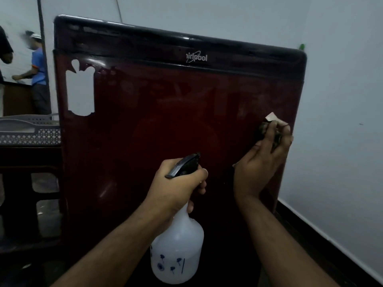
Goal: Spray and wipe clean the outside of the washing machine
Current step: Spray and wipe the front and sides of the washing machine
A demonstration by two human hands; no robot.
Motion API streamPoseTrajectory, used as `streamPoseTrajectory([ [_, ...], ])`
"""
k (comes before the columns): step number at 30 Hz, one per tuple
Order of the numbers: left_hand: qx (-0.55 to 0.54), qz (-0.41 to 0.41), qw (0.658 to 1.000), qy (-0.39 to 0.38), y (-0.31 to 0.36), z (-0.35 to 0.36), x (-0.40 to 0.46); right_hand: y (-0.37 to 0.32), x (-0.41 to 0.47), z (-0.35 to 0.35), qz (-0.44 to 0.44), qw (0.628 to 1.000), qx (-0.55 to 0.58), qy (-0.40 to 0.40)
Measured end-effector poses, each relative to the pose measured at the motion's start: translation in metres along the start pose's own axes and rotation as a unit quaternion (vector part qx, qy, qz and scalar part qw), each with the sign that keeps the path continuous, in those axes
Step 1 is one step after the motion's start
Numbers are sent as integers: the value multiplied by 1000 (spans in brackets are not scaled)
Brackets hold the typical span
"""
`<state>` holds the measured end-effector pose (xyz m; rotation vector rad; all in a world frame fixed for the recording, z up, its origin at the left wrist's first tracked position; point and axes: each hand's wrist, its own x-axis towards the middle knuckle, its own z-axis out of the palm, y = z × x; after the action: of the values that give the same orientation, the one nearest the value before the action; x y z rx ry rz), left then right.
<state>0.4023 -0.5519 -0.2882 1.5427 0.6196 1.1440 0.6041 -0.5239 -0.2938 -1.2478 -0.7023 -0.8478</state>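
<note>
**Spray bottle and cloth held against dark red washing machine**

Forearms reach in from the near edge, both bare. Filling most of the view beyond them stands the washing machine (165,121), a glossy dark red panel with a black band along its far top edge and a pale logo near the middle of that band. A white wall (342,100) runs behind it and along the right. On the left, a grey perforated plastic basket (29,131) sits on a dark stand. The spray bottle (176,249), translucent white with a black trigger head, hangs in the near centre; the left hand (178,187) is wrapped around its neck. The right hand (261,162) presses a crumpled cloth (273,123) against the panel's right side, fingers curled over it.
</note>
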Motion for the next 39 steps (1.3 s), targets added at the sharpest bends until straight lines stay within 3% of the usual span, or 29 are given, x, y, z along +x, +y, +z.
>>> streamPoseTrajectory([
  [6, 18, -7, 998, 55, -13, -44, -3, -76, -56, 34, -56, 998, 17, -36],
  [10, 37, -5, 990, 139, -21, -97, -13, -129, -84, 58, -85, 995, 25, -55],
  [14, 56, -1, 971, 231, -26, -139, -25, -173, -110, 74, -177, 977, 54, -110],
  [18, 57, -9, 957, 286, -29, -158, -33, -199, -144, 82, -293, 933, 66, -199],
  [21, 32, -23, 945, 325, -31, -164, -39, -198, -163, 87, -417, 877, 38, -235],
  [29, 53, -22, 954, 293, -35, -147, -43, -120, -159, 64, -564, 776, 34, -280],
  [35, 35, -31, 973, 228, -38, -89, -28, -37, -95, 26, -542, 794, -24, -275],
  [39, 12, -27, 987, 160, -45, -29, -17, 9, -55, -11, -448, 864, -60, -220],
])
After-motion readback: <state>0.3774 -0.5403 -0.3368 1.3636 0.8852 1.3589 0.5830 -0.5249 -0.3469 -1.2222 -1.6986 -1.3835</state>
